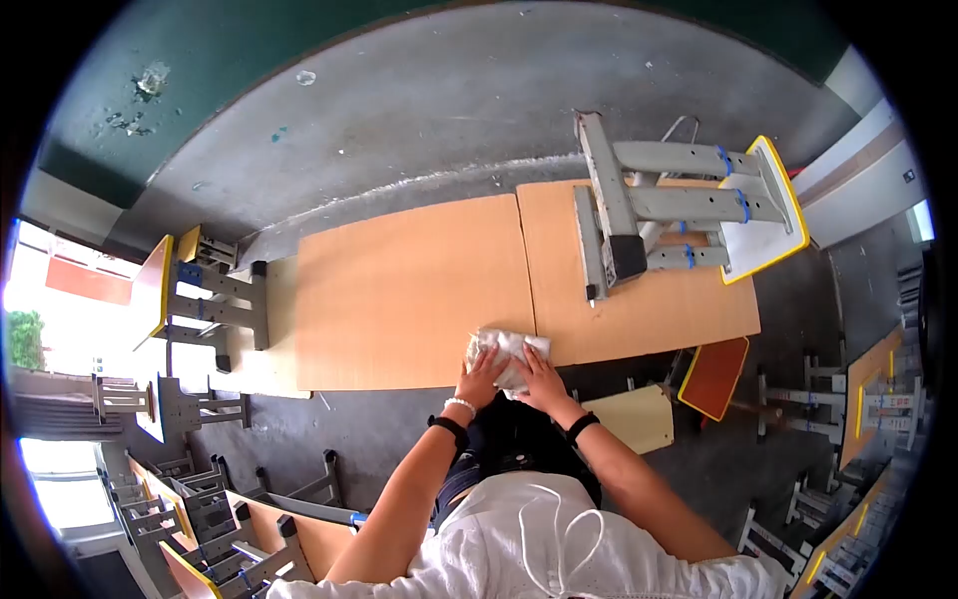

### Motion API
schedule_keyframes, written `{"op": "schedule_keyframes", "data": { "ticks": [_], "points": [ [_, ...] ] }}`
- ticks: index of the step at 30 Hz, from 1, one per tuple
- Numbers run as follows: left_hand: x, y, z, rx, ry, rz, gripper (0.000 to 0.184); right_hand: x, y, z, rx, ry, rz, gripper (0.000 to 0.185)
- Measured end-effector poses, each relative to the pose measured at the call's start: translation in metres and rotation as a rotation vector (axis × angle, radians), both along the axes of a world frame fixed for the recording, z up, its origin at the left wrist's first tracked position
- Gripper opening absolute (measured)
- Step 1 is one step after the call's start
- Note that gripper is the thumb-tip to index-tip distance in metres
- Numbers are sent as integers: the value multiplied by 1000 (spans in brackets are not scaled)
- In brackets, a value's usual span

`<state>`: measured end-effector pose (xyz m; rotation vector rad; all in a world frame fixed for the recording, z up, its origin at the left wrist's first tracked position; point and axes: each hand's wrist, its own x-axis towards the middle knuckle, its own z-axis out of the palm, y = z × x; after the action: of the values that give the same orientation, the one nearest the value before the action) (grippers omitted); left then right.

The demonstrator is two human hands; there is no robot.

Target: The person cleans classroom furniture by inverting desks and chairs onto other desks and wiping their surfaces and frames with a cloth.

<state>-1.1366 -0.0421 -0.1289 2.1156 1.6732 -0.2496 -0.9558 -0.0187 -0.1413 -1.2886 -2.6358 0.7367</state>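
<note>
A folded white cloth (511, 347) lies at the near edge of the light wood desktop (414, 290), close to the seam with the desktop on its right. My left hand (480, 380) grips the cloth's left part, fingers bent over its top. On the cloth's right part is my right hand (542, 381), its fingers also curled onto the fabric. Both hands are close together, with cloth showing between them. The underside of the cloth and parts of my thumbs are hidden.
An upturned stool or chair with grey metal legs (689, 205) rests on the right desktop (559, 299). Another upturned one (215, 299) is at the left end. Stacked furniture (249, 539) stands behind on the left, more on the right (868, 399). A grey wall (449, 100) rises beyond.
</note>
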Motion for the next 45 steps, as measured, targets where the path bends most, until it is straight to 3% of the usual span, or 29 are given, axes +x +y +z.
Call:
{"op": "schedule_keyframes", "data": {
  "ticks": [7, 17, 25, 27, 31, 38, 42, 45],
  "points": [
    [-2, 11, -10, 122, 44, -39, 81, 3, 18, 3, -67, -160, 56, 75],
    [-12, 106, -29, 170, 4, 83, 81, -29, 120, 1, -96, -322, -11, 77],
    [-52, 247, -25, 59, -112, 16, 61, -81, 235, 4, -160, -369, -195, 76],
    [-65, 266, -33, 135, -152, 38, 50, -97, 261, 6, -158, -385, -178, 76],
    [-97, 280, -50, 238, -182, 69, 50, -130, 275, 0, -142, -320, -186, 75],
    [-212, 263, -47, 406, -201, 396, 68, -259, 288, -20, -17, -112, -60, 72],
    [-294, 241, -47, 379, -103, 581, 77, -356, 282, -24, 76, 29, 89, 74],
    [-363, 212, -33, 330, -89, 680, 75, -434, 271, -23, 31, -9, 192, 65]
  ]
}}
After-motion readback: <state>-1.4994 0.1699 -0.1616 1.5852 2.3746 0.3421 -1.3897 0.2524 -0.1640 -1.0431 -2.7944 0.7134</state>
